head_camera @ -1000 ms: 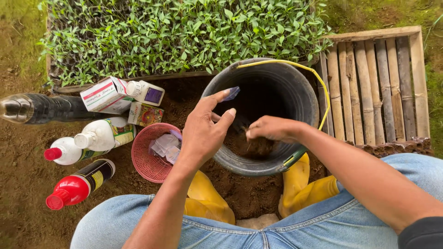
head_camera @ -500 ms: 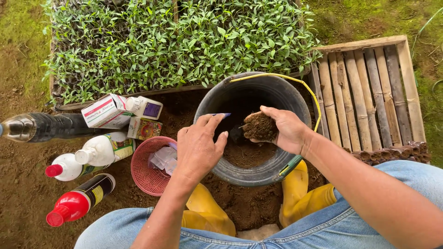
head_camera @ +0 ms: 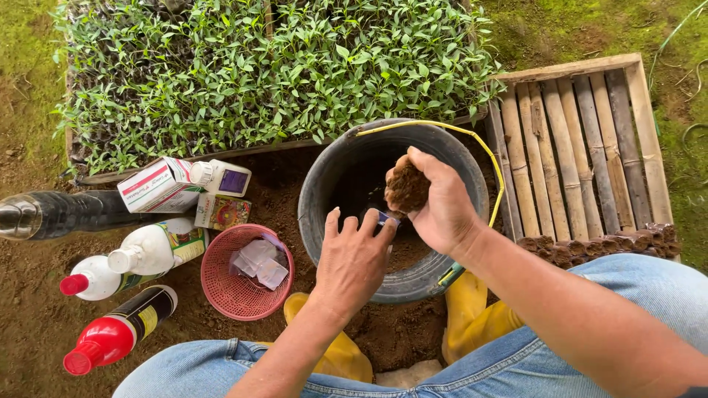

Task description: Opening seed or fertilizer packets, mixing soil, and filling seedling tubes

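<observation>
Over the black bucket [head_camera: 335,214], both hands meet at its middle. Since 1 second ago the right hand [head_camera: 442,210] has come up out of the bucket: then it lay flat and low on the soil inside, half a second ago it was lifting a scoop, and now it is cupped and closed around a clump of brown soil [head_camera: 407,188], held above the bucket's centre. The left hand [head_camera: 354,258] has sunk from its raised, spread pose to the bucket's near rim; its fingers pinch a small blue-edged sleeve [head_camera: 386,219], mostly hidden, just under the clump. So the soil is out of the bucket's bed and poised directly over the little sleeve, which reads as a filling step in hand.

Beyond the bucket stands a tray of green seedlings [head_camera: 273,70]. Right of the bucket lies a slatted bamboo crate [head_camera: 582,147], with a row of small soil-filled tubes [head_camera: 597,247] along its near edge. Left of the bucket sits a red mesh basket [head_camera: 221,284] holding clear packets, and farther left are white bottles [head_camera: 140,254], a red-capped bottle [head_camera: 118,328], small cartons [head_camera: 158,184] and a dark bottle [head_camera: 74,214]. Nearer than the bucket, yellow boots [head_camera: 472,320] and blue jeans [head_camera: 634,295] show.
</observation>
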